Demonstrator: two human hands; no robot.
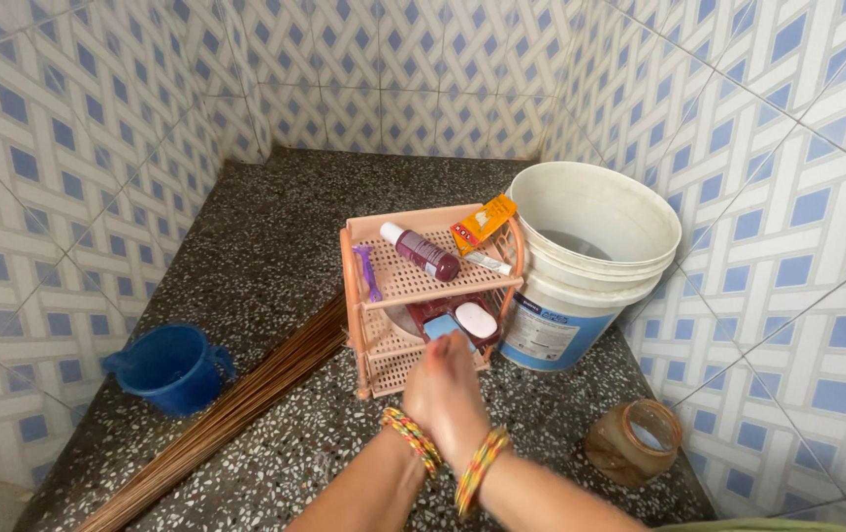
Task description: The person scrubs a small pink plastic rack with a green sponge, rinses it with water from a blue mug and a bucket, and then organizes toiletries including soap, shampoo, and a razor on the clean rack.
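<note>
at frame centre both hands, left hand (433, 379) overlapping right hand (464, 409), pinch a small blue rectangular soap bar (440, 325) on the peach plastic slatted rack's (369, 296) lower shelf; judged light, rigid, slippery, best gripped by its long edges.

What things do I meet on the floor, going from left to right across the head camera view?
Blue mug → bundle of brown sticks → pink two-shelf rack → white bucket → brown jar.
</note>
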